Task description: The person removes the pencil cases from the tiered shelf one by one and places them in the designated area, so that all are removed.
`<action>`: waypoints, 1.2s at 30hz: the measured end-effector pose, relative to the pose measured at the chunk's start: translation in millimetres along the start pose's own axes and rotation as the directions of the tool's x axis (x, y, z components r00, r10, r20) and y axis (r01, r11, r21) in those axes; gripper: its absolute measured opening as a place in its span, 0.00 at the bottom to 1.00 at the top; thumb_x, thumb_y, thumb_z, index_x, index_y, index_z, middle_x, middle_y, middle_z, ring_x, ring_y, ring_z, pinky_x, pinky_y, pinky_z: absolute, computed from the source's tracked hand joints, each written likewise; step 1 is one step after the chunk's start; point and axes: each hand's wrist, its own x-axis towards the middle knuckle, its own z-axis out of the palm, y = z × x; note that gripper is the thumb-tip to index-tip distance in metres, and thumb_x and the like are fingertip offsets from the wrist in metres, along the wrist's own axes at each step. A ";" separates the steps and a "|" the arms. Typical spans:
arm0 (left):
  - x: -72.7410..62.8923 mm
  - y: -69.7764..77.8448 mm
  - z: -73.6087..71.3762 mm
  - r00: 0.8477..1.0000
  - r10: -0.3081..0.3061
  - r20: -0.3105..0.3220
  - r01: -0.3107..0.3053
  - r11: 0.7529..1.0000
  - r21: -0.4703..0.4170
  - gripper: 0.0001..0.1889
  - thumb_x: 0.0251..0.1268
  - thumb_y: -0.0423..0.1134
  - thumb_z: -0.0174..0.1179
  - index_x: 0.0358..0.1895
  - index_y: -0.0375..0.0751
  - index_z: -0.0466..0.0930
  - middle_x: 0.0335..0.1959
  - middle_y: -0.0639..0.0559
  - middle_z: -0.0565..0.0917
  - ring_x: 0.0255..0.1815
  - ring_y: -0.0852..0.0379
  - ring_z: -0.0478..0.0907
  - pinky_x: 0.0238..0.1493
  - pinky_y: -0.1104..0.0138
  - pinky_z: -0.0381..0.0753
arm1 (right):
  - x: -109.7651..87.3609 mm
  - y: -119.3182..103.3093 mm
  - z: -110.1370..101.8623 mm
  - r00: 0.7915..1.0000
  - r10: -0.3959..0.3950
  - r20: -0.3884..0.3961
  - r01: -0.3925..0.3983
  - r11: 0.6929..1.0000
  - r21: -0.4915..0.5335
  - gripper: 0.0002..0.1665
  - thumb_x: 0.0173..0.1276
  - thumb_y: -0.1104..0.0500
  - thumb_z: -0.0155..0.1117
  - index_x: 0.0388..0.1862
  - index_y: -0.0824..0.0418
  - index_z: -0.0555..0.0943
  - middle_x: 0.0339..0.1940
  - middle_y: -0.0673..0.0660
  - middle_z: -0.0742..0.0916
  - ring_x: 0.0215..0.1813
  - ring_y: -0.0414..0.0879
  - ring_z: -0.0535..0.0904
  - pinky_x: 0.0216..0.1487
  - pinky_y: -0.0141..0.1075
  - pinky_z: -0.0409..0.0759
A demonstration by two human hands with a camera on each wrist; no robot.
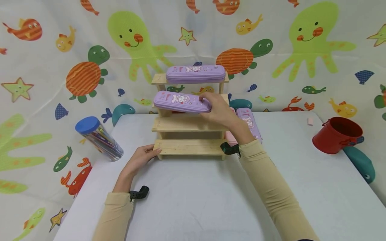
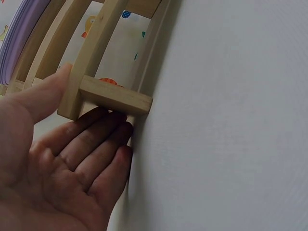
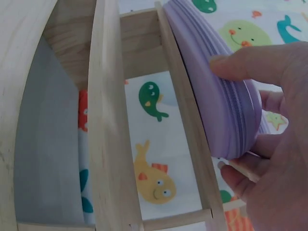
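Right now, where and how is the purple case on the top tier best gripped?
Probably from above, pinching the middle of the purple case, thumb on its near long side, fingers on the far one: it is long, lies flat along the top tier, and its upper face is uncovered.

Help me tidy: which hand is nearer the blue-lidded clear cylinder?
Left. The left hand, gripping the wooden shelf, is just right of the cylinder; the right hand, holding a purple oblong case, is farther right.
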 end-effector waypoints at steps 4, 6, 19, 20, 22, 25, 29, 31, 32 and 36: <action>-6.9 10.0 0.0 1.000 -0.015 0.007 0.015 1.000 0.021 0.35 0.72 0.55 0.58 0.71 0.34 0.67 0.71 0.37 0.72 0.76 0.42 0.63 0.73 0.47 0.67 | -2.9 -1.1 0.2 1.000 0.002 0.009 -0.002 1.000 0.005 0.31 0.56 0.51 0.74 0.58 0.51 0.74 0.66 0.54 0.77 0.69 0.52 0.67 0.73 0.49 0.65; -6.0 9.9 0.2 1.000 -0.023 0.009 0.023 1.000 0.018 0.34 0.73 0.53 0.57 0.72 0.32 0.66 0.72 0.36 0.70 0.76 0.41 0.62 0.74 0.47 0.66 | -4.3 -1.0 0.3 1.000 0.008 0.007 -0.008 1.000 0.012 0.31 0.56 0.51 0.75 0.58 0.50 0.74 0.65 0.54 0.78 0.68 0.52 0.67 0.72 0.50 0.65; 0.8 -1.8 -0.5 1.000 -0.016 0.001 0.016 1.000 0.023 0.40 0.66 0.62 0.60 0.71 0.37 0.68 0.71 0.40 0.73 0.76 0.44 0.64 0.74 0.48 0.66 | -23.6 3.5 -3.7 0.997 0.032 -0.071 -0.029 0.999 0.045 0.30 0.50 0.49 0.77 0.53 0.46 0.78 0.65 0.50 0.79 0.67 0.50 0.70 0.69 0.52 0.70; 0.8 -1.5 -0.4 1.000 -0.020 -0.001 0.020 1.000 0.025 0.40 0.66 0.63 0.60 0.71 0.37 0.69 0.71 0.41 0.73 0.76 0.44 0.63 0.74 0.48 0.66 | -25.5 4.6 -4.1 0.997 0.029 -0.078 -0.025 0.998 0.050 0.30 0.50 0.50 0.77 0.53 0.47 0.78 0.65 0.50 0.80 0.67 0.49 0.70 0.69 0.52 0.70; 1.3 -1.2 -0.3 1.000 -0.026 -0.002 0.026 0.999 0.028 0.40 0.65 0.63 0.60 0.71 0.38 0.69 0.70 0.42 0.73 0.76 0.45 0.64 0.74 0.48 0.66 | -29.6 7.0 -5.0 0.996 0.020 -0.089 -0.015 0.998 0.054 0.31 0.49 0.50 0.78 0.54 0.48 0.79 0.62 0.50 0.81 0.67 0.49 0.71 0.70 0.51 0.69; 2.5 -0.7 0.3 1.000 -0.026 -0.001 0.026 0.999 0.031 0.39 0.65 0.64 0.60 0.70 0.38 0.70 0.70 0.42 0.74 0.76 0.45 0.64 0.74 0.48 0.67 | -36.9 9.4 -6.5 0.995 0.018 -0.097 -0.012 0.998 0.067 0.31 0.50 0.51 0.78 0.54 0.50 0.79 0.59 0.50 0.83 0.64 0.49 0.72 0.69 0.50 0.68; 3.1 -1.8 0.8 1.000 -0.022 -0.001 0.022 0.999 0.028 0.39 0.65 0.63 0.60 0.71 0.38 0.70 0.70 0.42 0.74 0.76 0.45 0.64 0.74 0.48 0.67 | -44.7 12.1 -8.1 0.994 0.024 -0.103 -0.016 0.997 0.074 0.30 0.51 0.51 0.78 0.54 0.50 0.79 0.58 0.50 0.83 0.63 0.48 0.72 0.68 0.50 0.68; 2.8 -2.3 0.7 1.000 -0.027 -0.003 0.027 0.999 0.023 0.40 0.65 0.64 0.60 0.71 0.39 0.70 0.70 0.42 0.74 0.76 0.46 0.64 0.74 0.48 0.67 | -48.0 13.5 -9.1 0.994 0.021 -0.112 -0.013 0.997 0.077 0.30 0.51 0.52 0.79 0.53 0.51 0.80 0.58 0.51 0.83 0.62 0.49 0.72 0.68 0.50 0.69; 2.7 -2.6 0.4 1.000 -0.022 -0.001 0.022 0.999 0.028 0.40 0.65 0.64 0.60 0.71 0.38 0.69 0.70 0.42 0.73 0.76 0.45 0.64 0.74 0.48 0.66 | -49.9 14.3 -9.5 0.993 0.024 -0.117 -0.015 0.997 0.080 0.29 0.51 0.52 0.80 0.53 0.51 0.80 0.58 0.51 0.83 0.62 0.49 0.72 0.68 0.50 0.69; 2.3 -1.8 0.2 1.000 -0.022 -0.001 0.022 0.999 0.025 0.39 0.66 0.63 0.60 0.71 0.37 0.69 0.70 0.41 0.74 0.76 0.45 0.64 0.74 0.48 0.67 | -58.6 16.8 -13.0 0.991 0.050 -0.127 -0.037 0.994 0.107 0.30 0.51 0.53 0.81 0.53 0.52 0.80 0.60 0.52 0.82 0.63 0.50 0.72 0.67 0.50 0.70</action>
